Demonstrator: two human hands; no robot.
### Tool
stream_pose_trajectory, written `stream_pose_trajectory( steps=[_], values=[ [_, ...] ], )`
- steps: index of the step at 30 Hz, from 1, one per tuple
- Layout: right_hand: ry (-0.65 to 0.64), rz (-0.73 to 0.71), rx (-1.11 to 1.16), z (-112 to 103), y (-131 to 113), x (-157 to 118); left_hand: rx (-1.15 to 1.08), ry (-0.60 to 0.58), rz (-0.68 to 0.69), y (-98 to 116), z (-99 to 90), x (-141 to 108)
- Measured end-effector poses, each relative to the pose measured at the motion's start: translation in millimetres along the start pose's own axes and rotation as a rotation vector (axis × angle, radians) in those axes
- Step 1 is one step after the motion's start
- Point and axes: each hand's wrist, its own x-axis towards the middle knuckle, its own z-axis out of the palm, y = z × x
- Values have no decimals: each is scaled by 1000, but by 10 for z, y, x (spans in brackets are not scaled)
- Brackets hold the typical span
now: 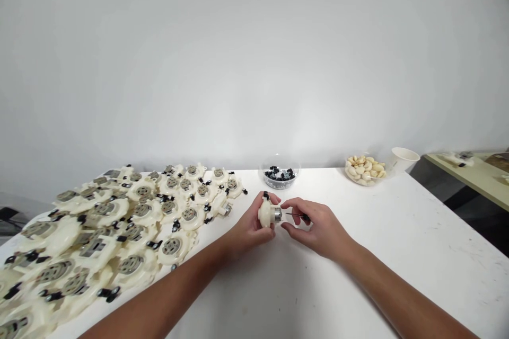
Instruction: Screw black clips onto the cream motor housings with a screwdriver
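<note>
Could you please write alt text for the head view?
A person's left hand holds a cream motor housing above a white table, while the right hand points a thin, dark-handled tool at its metal end. Similar housings crowd the table's left; beyond the hands stand a bowl of small black parts, a bowl of cream pieces and a cup.

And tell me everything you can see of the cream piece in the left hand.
The cream piece has a rounded, smooth, plastic-looking body. A silvery, metal-looking cylinder sticks out toward the right hand, and a small black fitting sits at the top. The left hand grips it from the side, fingers behind and thumb along the bottom, above the white table. The thin dark tool in the right hand points at the cylinder; a small gap seems to separate them.
</note>
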Motion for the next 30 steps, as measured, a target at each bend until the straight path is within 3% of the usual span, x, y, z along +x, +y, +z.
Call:
stream_pose_trajectory(
  steps=[26, 30],
  values=[
    [74, -45, 53, 28, 54, 14, -13, -23, -29, 13, 0, 1],
    [72, 10, 43, 24, 41, 19, -38, -28, -16, 13, 6, 2]
  ],
)
